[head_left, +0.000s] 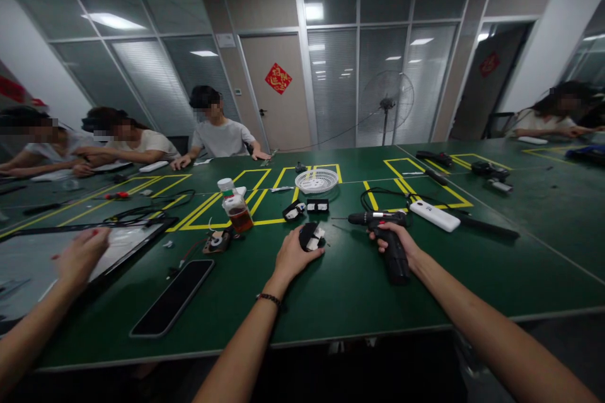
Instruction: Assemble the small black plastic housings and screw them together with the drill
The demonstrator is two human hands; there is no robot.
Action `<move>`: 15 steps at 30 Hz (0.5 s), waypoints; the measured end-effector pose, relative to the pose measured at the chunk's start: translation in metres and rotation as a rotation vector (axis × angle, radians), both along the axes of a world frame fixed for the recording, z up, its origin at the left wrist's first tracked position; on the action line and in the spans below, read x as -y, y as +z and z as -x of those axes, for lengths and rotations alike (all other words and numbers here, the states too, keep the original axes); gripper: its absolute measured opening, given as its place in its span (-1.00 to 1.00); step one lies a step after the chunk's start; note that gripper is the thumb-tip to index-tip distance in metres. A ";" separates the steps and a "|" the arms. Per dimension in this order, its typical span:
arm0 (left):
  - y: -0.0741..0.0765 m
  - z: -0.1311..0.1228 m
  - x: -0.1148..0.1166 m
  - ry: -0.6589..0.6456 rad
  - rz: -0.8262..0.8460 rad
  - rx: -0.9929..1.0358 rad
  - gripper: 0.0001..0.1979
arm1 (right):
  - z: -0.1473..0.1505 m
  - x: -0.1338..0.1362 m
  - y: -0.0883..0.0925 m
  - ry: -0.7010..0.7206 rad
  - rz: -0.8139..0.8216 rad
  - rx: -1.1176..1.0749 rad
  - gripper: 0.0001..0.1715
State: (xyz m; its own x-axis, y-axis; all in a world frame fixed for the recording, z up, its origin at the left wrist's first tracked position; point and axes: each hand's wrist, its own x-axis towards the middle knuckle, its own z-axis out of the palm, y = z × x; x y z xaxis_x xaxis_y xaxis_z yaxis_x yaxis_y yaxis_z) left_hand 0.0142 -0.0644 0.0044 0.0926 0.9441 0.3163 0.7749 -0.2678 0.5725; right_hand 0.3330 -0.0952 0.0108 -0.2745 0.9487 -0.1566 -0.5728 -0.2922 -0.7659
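Observation:
My left hand (293,256) is closed around a small black-and-white part (312,237), its white face turned to the right. In my right hand (384,238) is a black cordless drill (396,258), gripped by its handle. The drill's thin bit (339,219) points left, toward the held part but apart from it. Just beyond my left hand lie two similar black-and-white parts, one tilted (293,210) and one squarer (317,206). My fingers partly cover the held part.
A white plastic basket (316,181), a bottle of brown liquid (237,209), a small motor-like device (217,240) and a phone (174,298) stand or lie around. Right of the drill is a white power bank-like box (433,216). Another person's hand (84,256) is at left; several people sit beyond.

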 end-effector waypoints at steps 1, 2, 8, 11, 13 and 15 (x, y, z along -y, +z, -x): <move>0.000 0.001 0.000 -0.024 0.007 -0.002 -0.17 | -0.001 -0.001 -0.001 -0.012 0.014 -0.003 -0.72; 0.000 0.001 0.000 -0.037 0.010 0.000 -0.19 | -0.002 -0.003 -0.002 -0.019 0.030 -0.005 -0.72; 0.006 0.001 0.003 0.000 -0.052 -0.027 -0.31 | -0.004 -0.008 -0.003 -0.018 0.166 0.000 -0.68; 0.008 0.001 0.004 -0.004 -0.094 -0.013 -0.29 | -0.007 -0.014 -0.005 -0.022 0.213 0.167 -0.60; 0.007 0.002 0.003 0.011 -0.112 0.041 -0.29 | -0.011 -0.020 -0.007 0.009 0.197 0.331 -0.53; 0.005 0.003 0.000 0.052 -0.096 0.127 -0.29 | -0.018 -0.027 -0.007 0.028 0.152 0.470 -0.49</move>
State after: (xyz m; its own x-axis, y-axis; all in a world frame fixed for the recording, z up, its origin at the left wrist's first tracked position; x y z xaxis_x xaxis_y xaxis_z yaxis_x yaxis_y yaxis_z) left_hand 0.0115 -0.0647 0.0098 -0.0018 0.9115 0.4114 0.7120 -0.2877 0.6405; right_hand 0.3505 -0.0678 0.0041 -0.1665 0.8988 -0.4055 -0.1657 -0.4309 -0.8871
